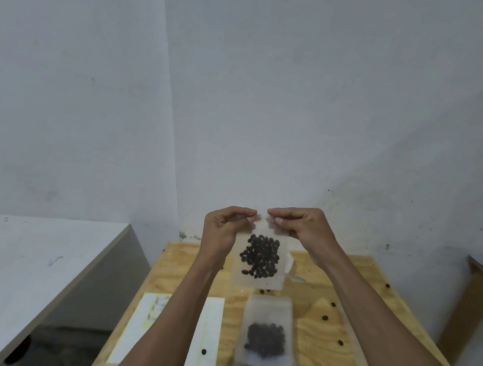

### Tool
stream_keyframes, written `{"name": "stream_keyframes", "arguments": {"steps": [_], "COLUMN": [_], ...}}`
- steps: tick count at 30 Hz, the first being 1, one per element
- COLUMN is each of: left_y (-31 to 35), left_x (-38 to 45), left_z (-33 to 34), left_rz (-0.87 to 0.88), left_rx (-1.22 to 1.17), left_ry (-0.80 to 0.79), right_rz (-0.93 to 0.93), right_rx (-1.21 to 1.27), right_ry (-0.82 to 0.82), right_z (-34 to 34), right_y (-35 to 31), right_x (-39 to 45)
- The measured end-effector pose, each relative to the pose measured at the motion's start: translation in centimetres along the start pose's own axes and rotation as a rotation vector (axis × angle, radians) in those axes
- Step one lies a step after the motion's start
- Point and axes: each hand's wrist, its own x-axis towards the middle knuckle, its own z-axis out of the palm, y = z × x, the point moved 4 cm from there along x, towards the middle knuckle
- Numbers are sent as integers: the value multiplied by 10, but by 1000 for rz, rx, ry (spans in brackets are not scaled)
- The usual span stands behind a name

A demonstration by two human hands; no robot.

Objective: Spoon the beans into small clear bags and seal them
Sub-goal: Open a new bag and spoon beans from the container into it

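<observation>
I pinch the bag (260,261) top closed in my left grip (224,228) and right grip (303,230) above the counter (343,281); an uneven press could spill beans (260,257).

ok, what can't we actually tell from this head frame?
- Seal strip of the held bag: covered by the fingers of the left hand and right hand.
- Spoon: only a pale sliver behind the held bag, unclear.
- Paper sheet: the left forearm crosses it, print blurred.
- Bag stack: count unreadable, layers overlap.
</observation>
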Motion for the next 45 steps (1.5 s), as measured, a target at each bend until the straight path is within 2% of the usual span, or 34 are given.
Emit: {"name": "stream_keyframes", "arguments": {"steps": [4,10,16,20,29,31,33,36,39,42,45], "left_y": [-1,-9,-12,-19,-44,-54,-68,-89,-107,-124,-132], "left_x": [2,-5,-10,-9,-19,-21,-25,-34,-49,-66,-79], "left_z": [-2,5,8,8,10,6,1,-3,-7,-11,-11], "left_rz": [-48,-43,6,-6,-164,-256,-371,-429,-341,-301,-259], "left_rx": [1,27,58,82,5,-36,-31,72,318,529,690], "left_ry": [-71,-133,-5,88,161,186,200,82,-68,-88,-116], "right_rz": [13,-67,-54,-62,51,72,88,143,225,259,316], "right_rx": [-28,-151,-197,-164,-48,-57,-220,-358,-379,-557,-838], "right_ry": [-18,105,227,201,286,229,134,160,265,275,249], "right_z": [-5,-1,6,14,17,15,15,15,12,11,13], "right_y": [0,9,18,27,53,62,74,94,113,129,140], "right_x": [-1,-3,-4,-10,-21,-27,-35,-47,-60,-72,-83]}}
